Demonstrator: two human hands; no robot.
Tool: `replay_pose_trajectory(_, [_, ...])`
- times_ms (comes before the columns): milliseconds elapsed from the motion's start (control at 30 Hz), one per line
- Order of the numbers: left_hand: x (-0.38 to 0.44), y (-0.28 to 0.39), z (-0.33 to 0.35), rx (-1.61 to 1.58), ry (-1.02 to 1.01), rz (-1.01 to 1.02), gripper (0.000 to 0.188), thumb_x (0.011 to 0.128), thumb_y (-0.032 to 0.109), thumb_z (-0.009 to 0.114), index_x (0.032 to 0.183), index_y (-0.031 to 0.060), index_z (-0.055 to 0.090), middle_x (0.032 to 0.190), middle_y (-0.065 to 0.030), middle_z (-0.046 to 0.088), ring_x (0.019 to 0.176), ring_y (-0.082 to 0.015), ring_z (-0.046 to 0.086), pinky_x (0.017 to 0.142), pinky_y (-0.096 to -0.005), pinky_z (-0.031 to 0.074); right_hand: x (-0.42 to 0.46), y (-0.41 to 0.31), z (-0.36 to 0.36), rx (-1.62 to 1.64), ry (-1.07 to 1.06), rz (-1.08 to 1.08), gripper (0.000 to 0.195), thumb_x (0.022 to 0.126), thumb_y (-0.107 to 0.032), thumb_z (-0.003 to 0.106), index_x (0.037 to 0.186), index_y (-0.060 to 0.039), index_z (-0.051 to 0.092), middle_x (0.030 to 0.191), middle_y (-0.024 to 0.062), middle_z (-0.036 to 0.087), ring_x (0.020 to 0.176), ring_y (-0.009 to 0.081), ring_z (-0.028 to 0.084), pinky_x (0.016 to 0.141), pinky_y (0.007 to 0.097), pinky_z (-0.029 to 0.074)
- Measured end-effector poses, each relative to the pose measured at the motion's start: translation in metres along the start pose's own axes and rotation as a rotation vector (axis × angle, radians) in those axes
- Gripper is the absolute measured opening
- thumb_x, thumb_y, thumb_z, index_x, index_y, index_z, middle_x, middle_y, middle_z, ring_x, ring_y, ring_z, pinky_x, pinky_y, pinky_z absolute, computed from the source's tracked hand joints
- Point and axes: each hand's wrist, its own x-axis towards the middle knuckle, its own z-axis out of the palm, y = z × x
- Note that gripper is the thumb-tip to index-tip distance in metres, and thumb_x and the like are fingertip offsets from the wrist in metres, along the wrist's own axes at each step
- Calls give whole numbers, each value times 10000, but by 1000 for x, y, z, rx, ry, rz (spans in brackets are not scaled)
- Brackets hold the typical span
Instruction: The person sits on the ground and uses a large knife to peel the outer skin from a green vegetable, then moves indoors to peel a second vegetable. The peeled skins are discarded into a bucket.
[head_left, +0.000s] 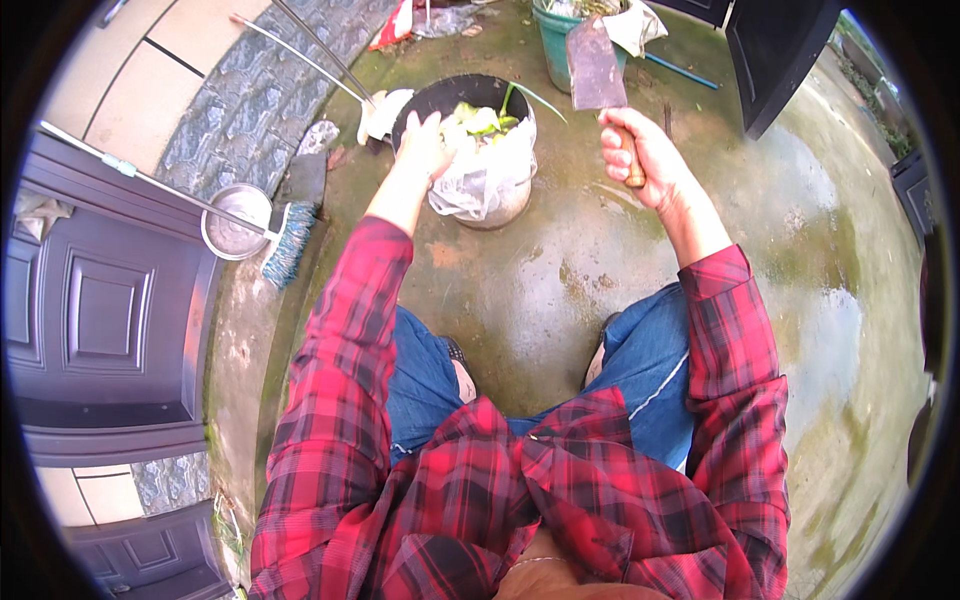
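My right hand (636, 154) is closed around the wooden handle of a cleaver (596, 67), its broad, dull metal blade pointing away from me. To its left stands a bucket (514, 201) with a dark inside and a white plastic bag (476, 184) draped over its near side. Green and pale vegetable scraps (480, 120) lie in it, and a long green leaf sticks out over the rim. My left hand (426, 146) is at the bucket's left side, over the rim; whether its fingers grip anything cannot be told.
Beyond the cleaver stands a green bucket (553, 49) with a white cloth or bag on its rim. A blue-bristled broom (291, 244) and a round metal basin (237, 221) are at the left, by a dark panelled door (109, 307). The concrete floor (525, 285) looks wet. Another dark door (776, 60) stands at upper right.
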Motion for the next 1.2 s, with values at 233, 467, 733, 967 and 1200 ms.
replay_pose_trajectory(233, [-104,-55,47,-187,-140,118,202,831,221,620,900,34,654,924,-173,659,892,-347,638,781,-408,513,-20,5,11,-276,-74,-1,162,935,-250,512,925,-90,530,618,-19,450,448,89,422,397,239,345])
replay_pose_trajectory(467, [-116,-17,44,-182,-610,181,460,856,263,634,1273,88,549,1070,-152,673,1022,-303,635,894,-385,496,-26,29,26,-1894,381,-999,246,792,-200,676,995,-115,565,815,76,541,722,251,585,622,379,480])
replay_pose_trajectory(733, [-102,6,11,-479,108,475,232,848,117,645,1069,52,615,967,-114,652,881,-292,633,750,-363,516,-14,31,27,-2054,283,-1006,289,755,-157,695,1026,-132,598,792,48,512,746,229,562,633,359,457])
replay_pose_trajectory(967, [-77,37,-26,-400,667,696,307,759,110,742,1040,83,620,969,-65,621,932,-257,570,828,-371,432,-8,55,34,-2113,93,-1004,278,760,-146,664,1034,-137,614,782,32,503,763,205,557,656,338,442])
replay_pose_trajectory(1200, [-66,33,-19,-316,564,618,187,762,172,715,933,130,651,925,-9,628,948,-219,568,857,-380,398,-16,61,44,-2111,37,-1007,270,758,-163,669,1021,-138,613,788,27,512,769,198,566,658,335,447])
